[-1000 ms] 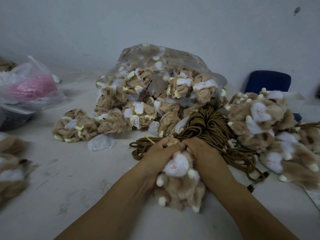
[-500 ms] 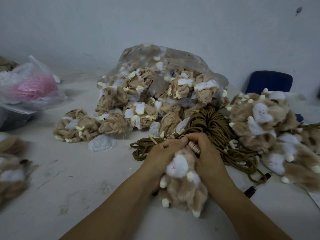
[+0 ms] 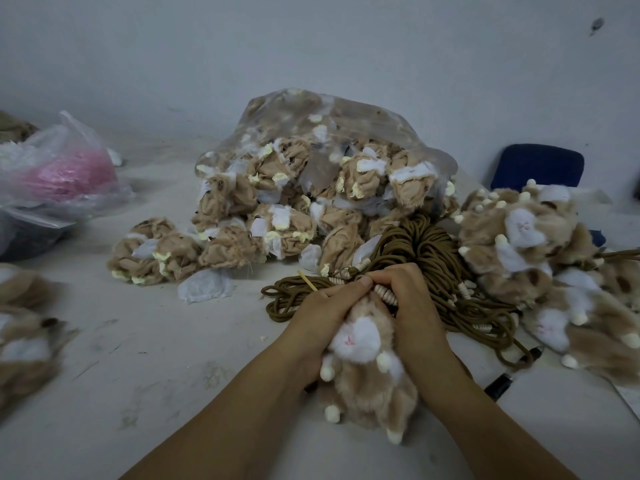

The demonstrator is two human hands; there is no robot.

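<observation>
Two hands, lower centre of frame: left hand [image 3: 322, 315] and right hand [image 3: 414, 306], both curled round one plush [image 3: 367, 386] and pinching at its head, beside a ribbed coil [image 3: 385, 295]. The plush lies face up on the table [image 3: 138, 358], long axis near-to-far, feet nearest, head toward the cords [image 3: 426, 244]. Done: heap [image 3: 519, 237], right. Left, I judge: bag of limp skins [image 3: 311, 174], centre.

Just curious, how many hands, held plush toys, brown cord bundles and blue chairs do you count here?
Hands: 2, left hand and right hand
Held plush toy: 1
Brown cord bundle: 1
Blue chair: 1
Total: 5
</observation>
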